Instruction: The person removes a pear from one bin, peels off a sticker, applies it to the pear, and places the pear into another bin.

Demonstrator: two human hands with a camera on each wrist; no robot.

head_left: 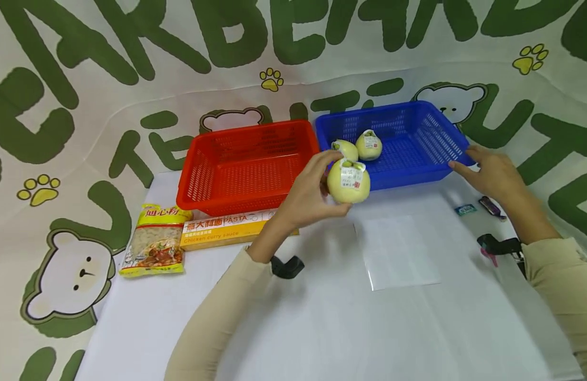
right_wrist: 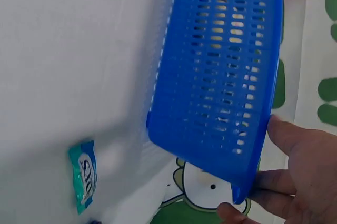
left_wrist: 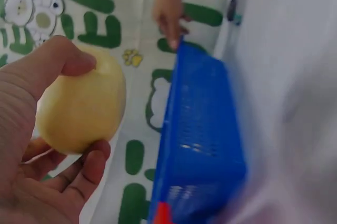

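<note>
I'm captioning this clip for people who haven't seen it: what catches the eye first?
The left hand holds a round pale-yellow fruit with a label up in front of the blue plastic mesh basket, where two more labelled fruits already lie. The right hand steadies that basket's right corner. Beside it stands a red plastic mesh basket.
</note>
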